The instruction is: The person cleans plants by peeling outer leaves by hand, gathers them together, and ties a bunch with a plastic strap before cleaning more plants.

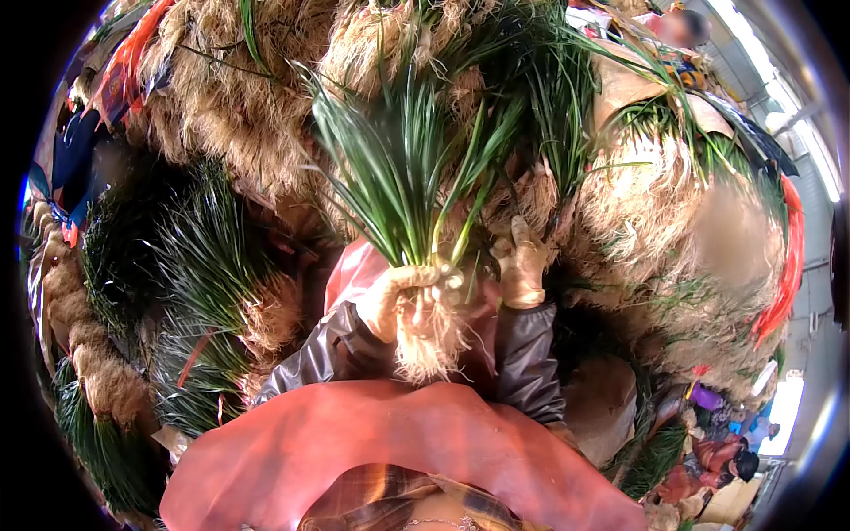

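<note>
A bunch of green-leaved plants [403, 190] stands upright in front of my chest, its pale roots hanging down. My left hand [390, 296], in a light glove, is wrapped round the bunch where the leaves meet the roots. To the right of the bunch is my right hand [522, 265], gloved as well, raised with a finger stretched up and others partly bent. I see nothing held in it. Dark shiny sleeves cover both forearms, and a red apron [398, 434] spreads below them.
Large piles of rooted plants [655, 203] lie ahead and to the right. More green bundles [212, 257] are stacked at the left. Red plastic strips [792, 257] hang at the far right. A person in red [708, 460] is at the lower right.
</note>
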A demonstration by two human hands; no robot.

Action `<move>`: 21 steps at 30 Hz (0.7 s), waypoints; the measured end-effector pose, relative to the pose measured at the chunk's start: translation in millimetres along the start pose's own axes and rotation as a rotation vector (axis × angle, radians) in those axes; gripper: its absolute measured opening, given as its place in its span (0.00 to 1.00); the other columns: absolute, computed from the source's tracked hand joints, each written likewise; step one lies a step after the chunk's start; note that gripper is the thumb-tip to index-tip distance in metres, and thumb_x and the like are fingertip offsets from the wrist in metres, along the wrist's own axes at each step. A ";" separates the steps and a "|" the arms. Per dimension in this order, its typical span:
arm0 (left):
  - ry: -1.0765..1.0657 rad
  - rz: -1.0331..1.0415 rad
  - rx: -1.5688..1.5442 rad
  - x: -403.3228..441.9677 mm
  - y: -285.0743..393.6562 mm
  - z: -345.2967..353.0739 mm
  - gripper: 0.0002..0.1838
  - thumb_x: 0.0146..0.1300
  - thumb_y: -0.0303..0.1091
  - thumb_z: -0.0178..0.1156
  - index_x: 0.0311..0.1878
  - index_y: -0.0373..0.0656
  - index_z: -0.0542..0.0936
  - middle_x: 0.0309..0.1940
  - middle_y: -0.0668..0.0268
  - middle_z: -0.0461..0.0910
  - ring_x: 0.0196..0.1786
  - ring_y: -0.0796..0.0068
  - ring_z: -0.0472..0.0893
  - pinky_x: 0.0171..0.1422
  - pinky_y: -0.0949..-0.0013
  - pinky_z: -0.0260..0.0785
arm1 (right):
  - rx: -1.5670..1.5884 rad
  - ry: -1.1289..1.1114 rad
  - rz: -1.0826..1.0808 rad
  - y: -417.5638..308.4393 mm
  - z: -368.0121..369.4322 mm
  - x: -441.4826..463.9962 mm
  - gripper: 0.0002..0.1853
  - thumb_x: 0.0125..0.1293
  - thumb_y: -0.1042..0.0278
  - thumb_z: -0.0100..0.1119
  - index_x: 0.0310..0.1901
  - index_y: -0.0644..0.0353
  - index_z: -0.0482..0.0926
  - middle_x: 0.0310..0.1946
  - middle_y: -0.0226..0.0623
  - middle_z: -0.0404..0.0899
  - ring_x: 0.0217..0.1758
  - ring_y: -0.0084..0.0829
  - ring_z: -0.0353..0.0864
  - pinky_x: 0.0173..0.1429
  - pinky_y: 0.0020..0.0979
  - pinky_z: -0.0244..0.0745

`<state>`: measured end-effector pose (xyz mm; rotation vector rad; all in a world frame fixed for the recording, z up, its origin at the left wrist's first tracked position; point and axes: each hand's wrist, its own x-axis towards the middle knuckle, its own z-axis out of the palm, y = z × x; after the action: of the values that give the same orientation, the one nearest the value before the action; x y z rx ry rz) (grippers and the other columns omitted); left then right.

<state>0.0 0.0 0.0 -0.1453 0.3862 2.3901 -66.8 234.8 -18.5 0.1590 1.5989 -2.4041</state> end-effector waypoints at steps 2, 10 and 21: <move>-0.021 -0.042 -0.131 -2.7 1.6 4.3 0.10 0.64 0.30 0.59 0.48 0.39 0.80 0.42 0.57 0.84 0.34 0.71 0.83 0.34 0.70 0.77 | 0.081 -0.165 -0.099 -4.8 39.8 -6.6 0.24 0.69 0.50 0.59 0.54 0.64 0.78 0.48 0.42 0.81 0.43 0.28 0.80 0.46 0.31 0.79; -0.123 0.053 -0.191 -17.5 -1.0 5.6 0.11 0.62 0.32 0.59 0.45 0.39 0.73 0.33 0.62 0.70 0.35 0.67 0.71 0.38 0.66 0.68 | -0.237 0.581 -0.348 -27.5 56.0 -9.3 0.11 0.72 0.64 0.55 0.39 0.64 0.78 0.27 0.34 0.83 0.16 0.20 0.76 0.13 0.19 0.62; -0.123 0.154 -0.196 -16.1 7.9 13.4 0.39 0.61 0.35 0.59 0.72 0.30 0.57 0.35 0.61 0.72 0.33 0.71 0.71 0.38 0.64 0.70 | -1.660 0.585 -0.524 4.6 -15.3 -80.9 0.25 0.57 0.63 0.69 0.56 0.60 0.79 0.48 0.45 0.83 0.47 0.44 0.84 0.52 0.41 0.78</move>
<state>6.8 -11.5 17.9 -0.0583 0.1074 2.5711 11.7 258.9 -10.2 0.1023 3.5379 -0.4423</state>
